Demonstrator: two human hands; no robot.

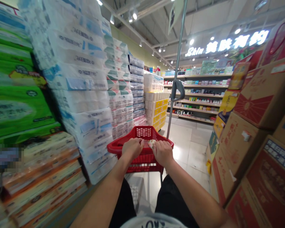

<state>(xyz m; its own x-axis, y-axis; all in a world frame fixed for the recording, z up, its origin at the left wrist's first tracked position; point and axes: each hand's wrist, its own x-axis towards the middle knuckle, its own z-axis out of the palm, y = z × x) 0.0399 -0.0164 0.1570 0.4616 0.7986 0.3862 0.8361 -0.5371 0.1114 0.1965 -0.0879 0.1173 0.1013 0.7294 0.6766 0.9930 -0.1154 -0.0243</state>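
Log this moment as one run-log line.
Left hand: on red basket rim | right hand: touching small white item

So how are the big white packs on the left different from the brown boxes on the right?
The white packs look soft and wrapped in plastic, while the brown cardboard boxes have firm, straight edges. The white packs have blue printing, and the brown cardboard boxes have mostly red printing. The white packs are on the person's left, and the brown cardboard boxes are on the right. Both are piled high beside the aisle and have writing on them.
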